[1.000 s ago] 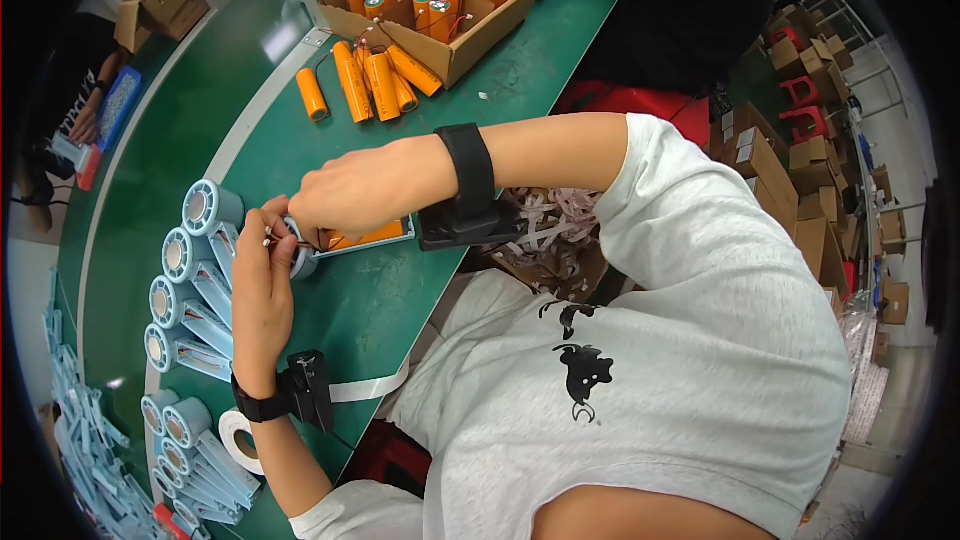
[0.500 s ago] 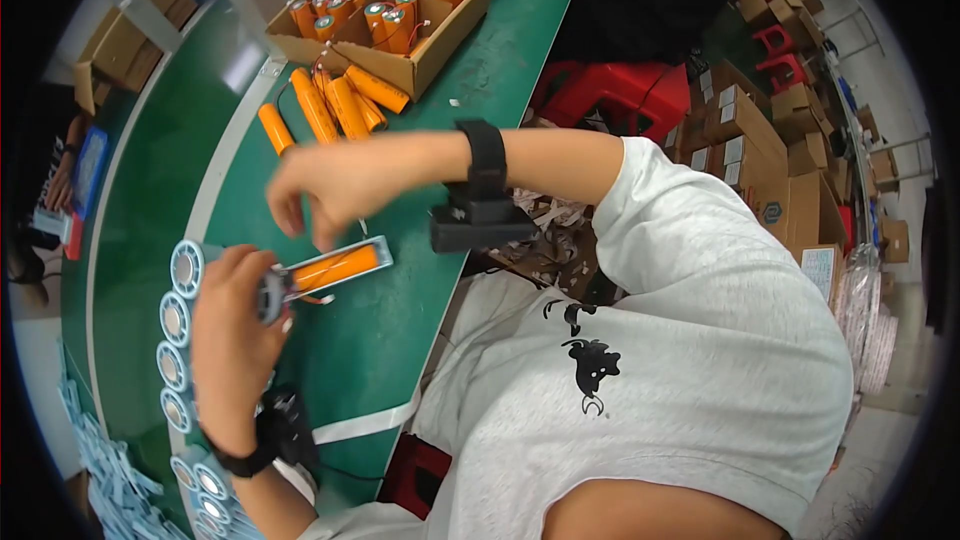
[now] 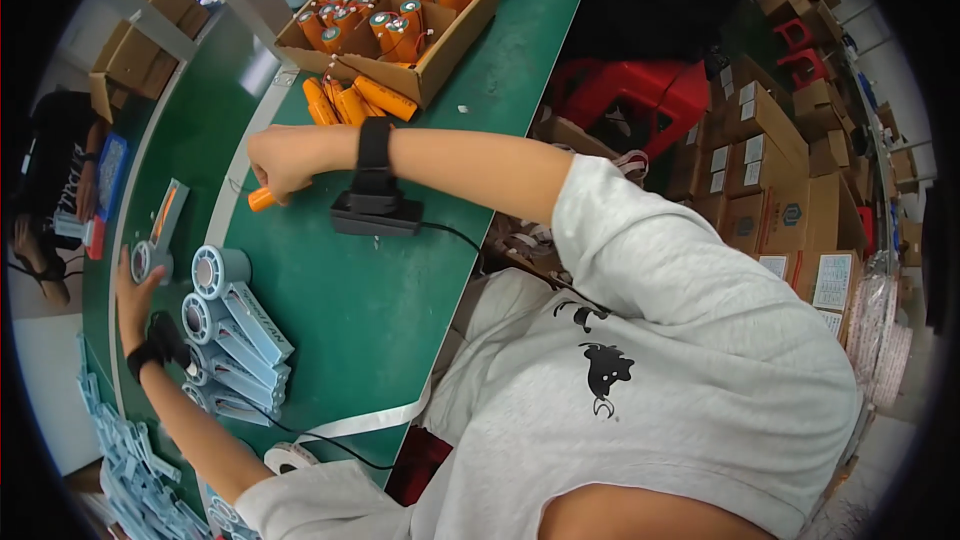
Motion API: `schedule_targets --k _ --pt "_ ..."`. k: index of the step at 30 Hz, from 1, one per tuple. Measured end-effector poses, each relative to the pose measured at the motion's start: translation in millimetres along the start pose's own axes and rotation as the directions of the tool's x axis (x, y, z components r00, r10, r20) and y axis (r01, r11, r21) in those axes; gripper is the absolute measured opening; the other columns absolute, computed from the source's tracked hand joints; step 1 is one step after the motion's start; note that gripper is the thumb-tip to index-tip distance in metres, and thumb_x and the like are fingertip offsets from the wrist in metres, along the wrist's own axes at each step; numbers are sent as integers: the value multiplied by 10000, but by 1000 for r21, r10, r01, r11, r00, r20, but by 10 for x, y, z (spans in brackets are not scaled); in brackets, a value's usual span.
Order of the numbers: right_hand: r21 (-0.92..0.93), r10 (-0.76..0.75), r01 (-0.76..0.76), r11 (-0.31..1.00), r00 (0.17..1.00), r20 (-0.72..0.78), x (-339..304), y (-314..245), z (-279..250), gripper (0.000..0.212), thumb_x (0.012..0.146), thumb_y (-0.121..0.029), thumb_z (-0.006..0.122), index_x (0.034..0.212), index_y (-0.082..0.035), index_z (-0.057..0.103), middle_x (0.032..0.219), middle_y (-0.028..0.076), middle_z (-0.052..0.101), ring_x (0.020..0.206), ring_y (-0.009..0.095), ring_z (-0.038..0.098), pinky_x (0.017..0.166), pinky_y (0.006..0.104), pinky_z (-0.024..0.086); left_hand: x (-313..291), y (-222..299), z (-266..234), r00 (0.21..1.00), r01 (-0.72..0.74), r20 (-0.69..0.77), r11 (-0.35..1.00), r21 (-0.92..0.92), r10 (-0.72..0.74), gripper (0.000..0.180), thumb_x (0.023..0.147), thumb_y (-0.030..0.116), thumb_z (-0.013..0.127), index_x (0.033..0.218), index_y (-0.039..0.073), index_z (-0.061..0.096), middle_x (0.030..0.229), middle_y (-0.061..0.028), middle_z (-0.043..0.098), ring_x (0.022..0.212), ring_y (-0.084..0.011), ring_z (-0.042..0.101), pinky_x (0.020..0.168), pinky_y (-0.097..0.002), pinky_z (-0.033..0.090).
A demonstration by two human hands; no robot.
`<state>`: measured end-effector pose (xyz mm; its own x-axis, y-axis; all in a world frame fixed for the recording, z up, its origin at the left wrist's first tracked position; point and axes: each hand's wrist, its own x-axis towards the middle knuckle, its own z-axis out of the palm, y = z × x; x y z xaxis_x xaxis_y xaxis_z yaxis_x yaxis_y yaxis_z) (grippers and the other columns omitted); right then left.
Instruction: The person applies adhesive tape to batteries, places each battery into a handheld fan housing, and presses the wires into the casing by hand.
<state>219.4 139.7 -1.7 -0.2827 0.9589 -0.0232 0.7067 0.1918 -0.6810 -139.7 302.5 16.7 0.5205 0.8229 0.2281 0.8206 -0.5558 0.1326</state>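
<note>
My left hand (image 3: 134,302) is open, thumb and fingers apart, beside the round head of a light-blue handheld fan (image 3: 150,260). That fan lies beyond the pale strip, its open handle (image 3: 172,212) showing an orange battery inside. My right hand (image 3: 285,160) is closed around an orange cylindrical battery (image 3: 262,200), one end of which sticks out below the fingers. Past my right wrist lie several loose orange batteries (image 3: 350,103), partly hidden by the arm. Between my arms, a row of light-blue handheld fans (image 3: 222,272) rests with handles pointing right.
A cardboard box (image 3: 440,70) of upright orange batteries with wires stands at the far side of the green table (image 3: 350,310). Light-blue fan parts (image 3: 140,480) are heaped at lower left. A white tape roll (image 3: 290,457) lies near my left sleeve. Another person sits by a red stool (image 3: 640,105).
My left hand has carried the battery-filled fan left across the pale strip and its fingers have opened. My right hand has moved up-left and now grips a loose battery.
</note>
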Motion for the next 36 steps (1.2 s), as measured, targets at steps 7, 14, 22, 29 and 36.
schedule_targets --k 7,14,22,29,36 --pt "569 -191 125 813 980 58 -728 223 -22 537 581 -73 781 1017 18 481 782 107 623 667 138 577 567 262 461 -2381 1197 -955 766 491 549 855 -165 -334 413 702 121 698 1056 -4 525 934 -79 562 836 -204 535 767 -314 435" --pt "776 -357 106 622 920 161 -1103 -236 319 507 633 -128 772 1045 16 513 796 96 610 638 125 550 585 254 459 -3517 1989 -191 865 501 -61 862 75 -498 447 667 194 740 1016 18 523 1060 -155 496 1014 -290 435 873 -369 330" --pt "762 -237 -160 627 894 382 -1324 -1222 1141 350 675 -269 749 836 7 606 623 21 533 503 102 463 457 254 360 -3650 2512 -325 935 280 -197 955 -94 -294 348 762 155 672 1026 -23 531 1110 -140 529 1046 -307 400 906 -379 308" --pt "856 -345 -27 517 908 237 -1562 -959 672 271 698 -204 723 632 -1 555 480 2 432 464 99 427 423 267 304 -3011 2648 -326 814 380 -436 919 -100 -384 409 742 131 673 1093 -17 522 969 -75 621 942 -252 458 911 -380 275" --pt "545 -342 102 832 869 359 -1990 -381 86 309 783 -233 662 950 17 592 687 39 572 515 128 495 489 277 419 -2615 2666 -371 759 348 -454 880 -322 -467 455 732 119 684 1124 -33 509 964 -58 644 899 -204 493 897 -365 251"
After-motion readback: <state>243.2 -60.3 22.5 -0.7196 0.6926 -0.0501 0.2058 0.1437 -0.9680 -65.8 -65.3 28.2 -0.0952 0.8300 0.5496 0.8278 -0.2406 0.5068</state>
